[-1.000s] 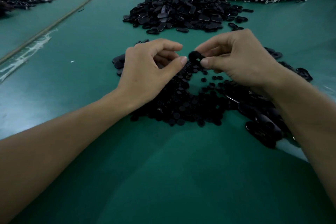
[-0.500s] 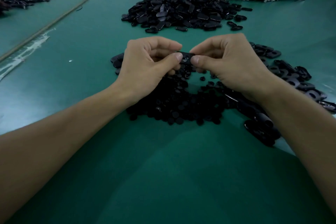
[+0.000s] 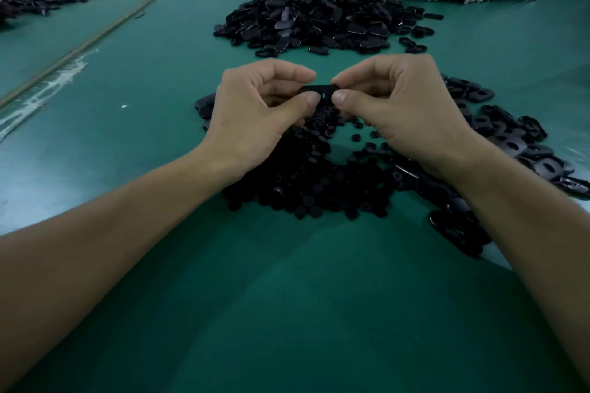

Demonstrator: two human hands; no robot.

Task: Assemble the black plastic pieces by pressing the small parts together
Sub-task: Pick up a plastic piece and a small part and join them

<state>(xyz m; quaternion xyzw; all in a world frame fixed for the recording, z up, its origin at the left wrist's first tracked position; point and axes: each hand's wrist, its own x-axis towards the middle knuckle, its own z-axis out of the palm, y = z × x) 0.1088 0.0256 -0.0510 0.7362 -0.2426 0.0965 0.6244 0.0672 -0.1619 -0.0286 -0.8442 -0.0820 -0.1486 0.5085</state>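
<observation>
Both hands held one black piece (image 3: 320, 93) above the near pile of small parts (image 3: 306, 175), mid worktop (image 3: 287, 313). Left hand (image 3: 255, 112) pinched its left end, thumb and forefinger clenched on it; right hand (image 3: 402, 108) pinched the right end the same way. Piece looked flat, oblong, with a small slot showing between the thumbs. Likely light, stiff, hard plastic, a bit slick; best gripped at the ends, thumbs pressing the middle. Oblong shells (image 3: 510, 137) lay right; big heap (image 3: 319, 16) far.
</observation>
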